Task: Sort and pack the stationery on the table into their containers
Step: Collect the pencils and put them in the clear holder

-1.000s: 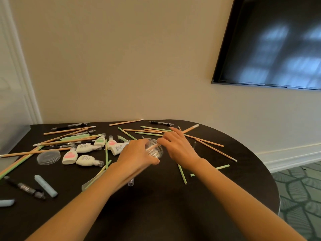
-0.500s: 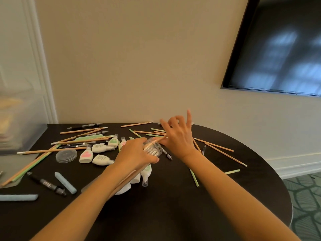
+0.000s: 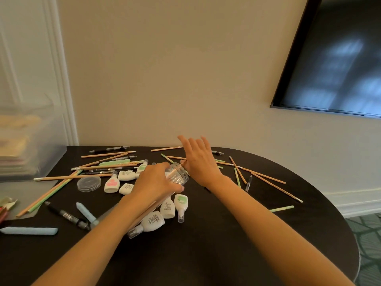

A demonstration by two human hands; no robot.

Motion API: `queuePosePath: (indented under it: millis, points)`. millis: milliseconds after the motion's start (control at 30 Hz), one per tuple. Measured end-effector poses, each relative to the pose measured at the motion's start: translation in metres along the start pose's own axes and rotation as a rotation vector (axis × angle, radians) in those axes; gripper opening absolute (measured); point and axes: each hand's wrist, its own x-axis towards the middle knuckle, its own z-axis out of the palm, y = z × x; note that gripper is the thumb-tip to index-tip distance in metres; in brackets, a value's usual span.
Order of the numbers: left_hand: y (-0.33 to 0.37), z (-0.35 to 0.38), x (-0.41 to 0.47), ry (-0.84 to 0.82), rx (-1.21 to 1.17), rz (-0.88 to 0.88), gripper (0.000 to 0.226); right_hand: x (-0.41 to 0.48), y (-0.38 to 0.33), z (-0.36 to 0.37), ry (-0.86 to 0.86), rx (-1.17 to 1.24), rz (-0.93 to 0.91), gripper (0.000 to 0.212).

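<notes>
Evidently early: left hand gripped tilted jar, right hand splayed at its mouth, 1 pencil inside (other pencils, pens, bottles loose on table).

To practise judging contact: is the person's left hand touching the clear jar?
Touching. The head view shows the left hand wrapped around the side of the clear jar, with no gap between them.

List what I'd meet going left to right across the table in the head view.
Light blue stick → clear round lid → pink-labelled white bottle → left hand gripping the clear jar → right hand → short green pencil.
</notes>
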Motion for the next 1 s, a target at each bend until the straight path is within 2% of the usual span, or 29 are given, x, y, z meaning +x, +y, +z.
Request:
queuePosePath:
  millis: [100, 167, 233, 300, 533, 800, 1000]
  points:
    - [-0.001, -0.002, 0.003, 0.017, -0.001, 0.004, 0.068, -0.001, -0.010, -0.003, -0.189, 0.270, 0.293, 0.074]
    - [-0.002, -0.001, 0.005, 0.015, 0.010, 0.005, 0.065, -0.002, -0.012, -0.003, -0.284, 0.460, 0.424, 0.059]
    - [-0.002, 0.001, 0.007, 0.009, 0.031, 0.001, 0.064, -0.005, -0.009, 0.000, -0.306, 0.517, 0.393, 0.035]
    - [0.001, 0.003, 0.009, 0.005, 0.048, 0.004, 0.063, -0.010, -0.002, 0.005, -0.342, 0.515, 0.376, 0.021]
    - [0.031, 0.017, 0.026, -0.023, 0.090, 0.040, 0.071, -0.039, 0.055, 0.021, -0.366, 0.534, 0.626, 0.018]
    - [0.071, 0.043, 0.060, -0.046, 0.106, 0.100, 0.068, -0.080, 0.156, 0.051, -0.348, 0.331, 1.037, 0.021]
    - [0.088, 0.058, 0.088, -0.067, 0.139, 0.109, 0.072, -0.080, 0.188, 0.077, -0.495, 0.236, 1.110, 0.021]
